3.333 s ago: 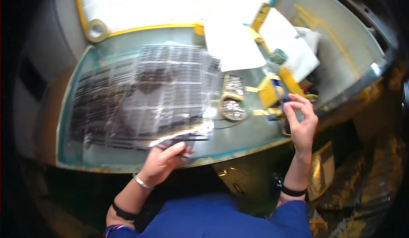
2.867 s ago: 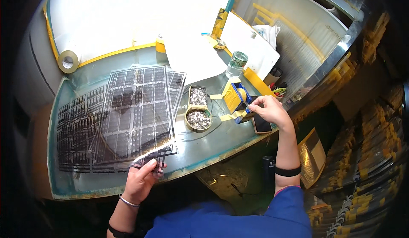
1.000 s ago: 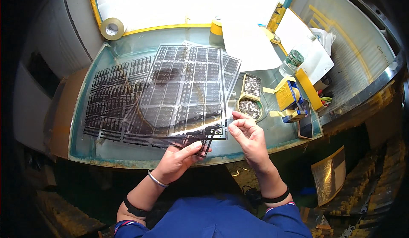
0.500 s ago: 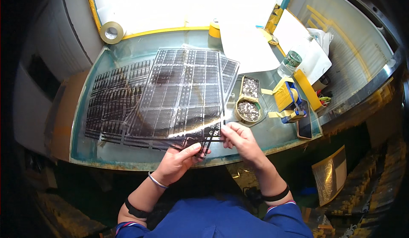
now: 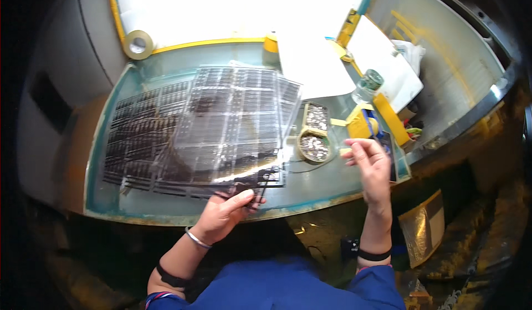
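Note:
My left hand [image 5: 228, 209] is closed at the near edge of a large transparent film sheet [image 5: 233, 116] with dark grid patterns, its thumb on top of dark film at the edge. Beneath and beside that sheet, more patterned film sheets [image 5: 141, 127] lie overlapping on the glass table. My right hand [image 5: 370, 160] is raised off the film, fingers bent and partly apart, with nothing visible in them. It hovers by the small yellow tape dispenser [image 5: 363, 122], close to a yellow tape tail [image 5: 344, 152]. Slight blur softens its fingertips.
Two small containers of pale bits, one squarish [image 5: 316, 117] and one round [image 5: 314, 146], stand right of the films. A clear bottle [image 5: 368, 85] and a phone [image 5: 393, 166] are farther right. A tape roll [image 5: 138, 45] sits at the back left, below a bright white panel [image 5: 221, 10].
My right hand has let go of the film sheet's near right corner and moved right to the tape dispenser. My left hand keeps its hold. The whole view has shifted slightly.

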Motion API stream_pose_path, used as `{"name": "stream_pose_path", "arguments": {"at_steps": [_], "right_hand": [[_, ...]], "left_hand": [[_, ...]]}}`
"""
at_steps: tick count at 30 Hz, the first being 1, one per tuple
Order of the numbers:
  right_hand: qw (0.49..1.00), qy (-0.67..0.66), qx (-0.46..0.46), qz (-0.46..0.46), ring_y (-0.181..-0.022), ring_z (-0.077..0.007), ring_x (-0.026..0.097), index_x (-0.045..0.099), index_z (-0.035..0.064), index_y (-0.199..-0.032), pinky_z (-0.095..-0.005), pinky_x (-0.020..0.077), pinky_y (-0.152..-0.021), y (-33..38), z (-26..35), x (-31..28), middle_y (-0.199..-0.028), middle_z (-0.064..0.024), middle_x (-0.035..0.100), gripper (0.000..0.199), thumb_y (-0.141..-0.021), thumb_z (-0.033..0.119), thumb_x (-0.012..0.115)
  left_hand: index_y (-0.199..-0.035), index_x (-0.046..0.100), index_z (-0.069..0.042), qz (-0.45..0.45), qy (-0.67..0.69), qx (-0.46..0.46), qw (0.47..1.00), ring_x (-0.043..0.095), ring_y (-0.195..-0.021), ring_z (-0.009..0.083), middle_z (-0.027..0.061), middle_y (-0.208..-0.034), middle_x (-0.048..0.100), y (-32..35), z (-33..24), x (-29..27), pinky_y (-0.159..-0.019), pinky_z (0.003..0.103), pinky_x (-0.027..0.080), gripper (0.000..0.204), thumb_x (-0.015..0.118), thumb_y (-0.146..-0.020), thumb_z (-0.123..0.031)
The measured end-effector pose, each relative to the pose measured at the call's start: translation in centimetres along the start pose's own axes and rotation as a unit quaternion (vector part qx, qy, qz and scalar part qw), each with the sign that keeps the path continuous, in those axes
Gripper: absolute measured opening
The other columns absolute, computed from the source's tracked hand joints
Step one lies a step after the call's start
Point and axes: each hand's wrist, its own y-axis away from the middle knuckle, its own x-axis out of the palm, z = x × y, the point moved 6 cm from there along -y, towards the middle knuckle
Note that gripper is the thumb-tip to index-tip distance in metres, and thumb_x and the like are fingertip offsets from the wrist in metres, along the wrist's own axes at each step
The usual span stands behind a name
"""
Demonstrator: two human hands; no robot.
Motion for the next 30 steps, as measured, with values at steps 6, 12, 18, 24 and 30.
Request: {"name": "stream_pose_path", "arguments": {"at_steps": [6, 12, 18, 24, 30], "right_hand": [[0.96, 0.278, -0.007, -0.02, -0.067, -0.0071, 0.056, 0.066, -0.0033, -0.088, -0.0216, 0.0452, -0.063, -4.0, 0.5, -10.8, -0.074, -0.0027, 0.064, 0.017, -0.08, 0.011, 0.067], [0.903, 0.406, 0.118, 0.078, -0.066, -0.0077, 0.057, 0.068, -0.0002, -0.089, -0.0246, 0.045, -0.061, -5.7, -2.1, -10.7, -0.074, -0.0039, 0.065, 0.023, -0.08, 0.021, 0.067], [0.902, 0.431, 0.009, -0.026, -0.063, -0.01, 0.06, 0.068, 0.0018, -0.084, -0.0268, 0.0463, -0.06, -4.7, 0.2, -10.2, -0.071, -0.0082, 0.066, 0.023, -0.078, 0.024, 0.066], [0.966, 0.246, -0.006, -0.081, -0.063, -0.011, 0.061, 0.062, -0.0029, -0.094, -0.0246, 0.0478, -0.065, -2.2, -0.8, -10.6, -0.075, -0.0097, 0.067, 0.019, -0.077, 0.006, 0.065], [0.864, 0.496, -0.019, -0.082, -0.078, -0.0235, 0.057, 0.053, 0.0049, -0.089, -0.0381, 0.0328, -0.086, -0.2, 0.4, -8.7, -0.072, -0.0058, 0.063, 0.022, -0.071, 0.004, 0.065]], "left_hand": [[-0.097, 0.058, -0.002, -0.019, 0.006, -0.007, 1.0, 0.058, -0.089, 0.0163, 0.0077, -0.09, 0.062, 0.1, 0.1, 0.3, -0.076, 0.03, 0.044, 0.013, 0.053, -0.089, -0.011], [-0.101, 0.058, -0.002, -0.02, 0.0, -0.006, 1.0, 0.057, -0.083, 0.0149, 0.0102, -0.094, 0.063, 0.1, 0.1, -0.2, -0.073, 0.029, 0.044, 0.016, 0.053, -0.089, -0.01], [-0.102, 0.058, -0.003, -0.006, -0.006, 0.004, 1.0, 0.057, -0.08, 0.0139, 0.0098, -0.091, 0.064, -0.1, 0.2, -0.1, -0.072, 0.028, 0.044, 0.016, 0.053, -0.089, -0.01], [-0.102, 0.058, -0.003, -0.009, -0.005, 0.005, 1.0, 0.056, -0.08, 0.0129, 0.01, -0.092, 0.064, 0.0, 0.0, 0.1, -0.071, 0.027, 0.044, 0.016, 0.054, -0.089, -0.012], [-0.101, 0.058, -0.003, -0.023, -0.011, -0.008, 1.0, 0.056, -0.081, 0.013, 0.0094, -0.092, 0.063, 0.4, -0.2, 0.3, -0.072, 0.027, 0.043, 0.015, 0.054, -0.089, -0.012]]}}
